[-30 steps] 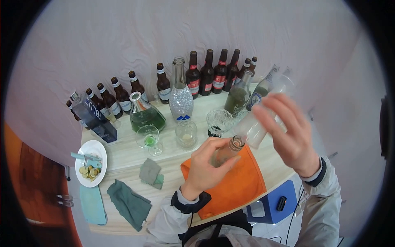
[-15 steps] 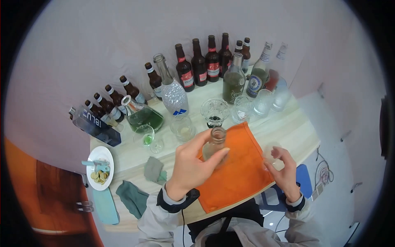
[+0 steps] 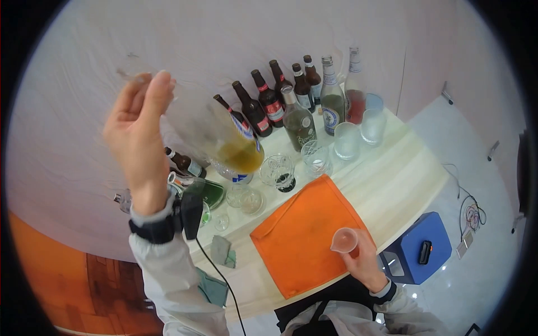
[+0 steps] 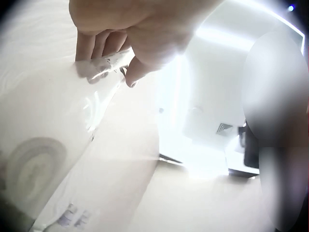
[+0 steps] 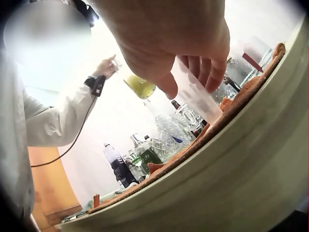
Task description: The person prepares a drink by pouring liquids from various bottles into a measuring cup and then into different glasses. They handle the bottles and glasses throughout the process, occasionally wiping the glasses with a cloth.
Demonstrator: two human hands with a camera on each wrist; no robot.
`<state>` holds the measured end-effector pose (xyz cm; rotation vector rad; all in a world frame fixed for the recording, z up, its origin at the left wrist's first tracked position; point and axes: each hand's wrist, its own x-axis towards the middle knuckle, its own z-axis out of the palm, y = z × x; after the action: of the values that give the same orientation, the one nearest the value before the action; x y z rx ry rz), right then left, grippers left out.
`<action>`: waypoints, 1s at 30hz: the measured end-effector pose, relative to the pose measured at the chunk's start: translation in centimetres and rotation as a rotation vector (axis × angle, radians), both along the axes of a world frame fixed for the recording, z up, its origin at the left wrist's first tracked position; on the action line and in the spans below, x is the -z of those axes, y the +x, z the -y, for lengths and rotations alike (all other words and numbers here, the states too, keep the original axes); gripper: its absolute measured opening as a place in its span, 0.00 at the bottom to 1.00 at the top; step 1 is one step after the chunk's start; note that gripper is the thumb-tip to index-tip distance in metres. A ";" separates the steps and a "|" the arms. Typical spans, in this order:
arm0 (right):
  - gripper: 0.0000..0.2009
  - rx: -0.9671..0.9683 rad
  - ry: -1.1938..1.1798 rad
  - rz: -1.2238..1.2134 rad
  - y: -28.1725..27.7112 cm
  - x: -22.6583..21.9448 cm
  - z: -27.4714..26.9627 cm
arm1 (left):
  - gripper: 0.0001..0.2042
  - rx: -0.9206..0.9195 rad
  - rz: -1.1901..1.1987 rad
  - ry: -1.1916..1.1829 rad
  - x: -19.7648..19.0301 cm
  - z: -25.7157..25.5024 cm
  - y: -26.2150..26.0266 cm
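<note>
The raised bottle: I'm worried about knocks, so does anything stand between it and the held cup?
In the head view, the dark-based glass stands near the line from raised bottle to cup; the bottle seems held higher.

The tilted bottle (image 3: 216,137) is blurred (label (image 3: 244,129) unreadable); the left hand (image 3: 139,126) seemingly hides part of its neck.

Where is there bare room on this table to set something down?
The tabletop between the orange cloth and the right edge is bare, as is the cloth's left part. Dark bottles and glasses crowd the back.
</note>
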<state>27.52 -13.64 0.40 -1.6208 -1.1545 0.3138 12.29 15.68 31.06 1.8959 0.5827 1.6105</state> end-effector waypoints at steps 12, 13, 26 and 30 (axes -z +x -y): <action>0.23 -0.034 0.030 -0.022 0.3 0.7 0.2 | 0.12 0.088 -0.131 -0.234 12.7 -10.6 6.9; 0.23 -0.036 0.034 -0.027 0.3 0.7 0.2 | 0.13 0.067 -0.153 -0.258 13.5 -10.8 7.1; 0.23 -0.044 0.018 -0.025 0.2 1.1 0.2 | 0.20 0.045 -0.324 -0.304 17.7 -11.5 7.0; 0.22 -0.048 0.007 0.002 0.0 0.1 0.0 | 0.30 0.056 -0.384 -0.324 17.5 -11.6 6.0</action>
<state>27.51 -13.60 0.35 -1.5900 -1.1961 0.3383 18.28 27.30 13.54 1.9566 0.8808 1.0428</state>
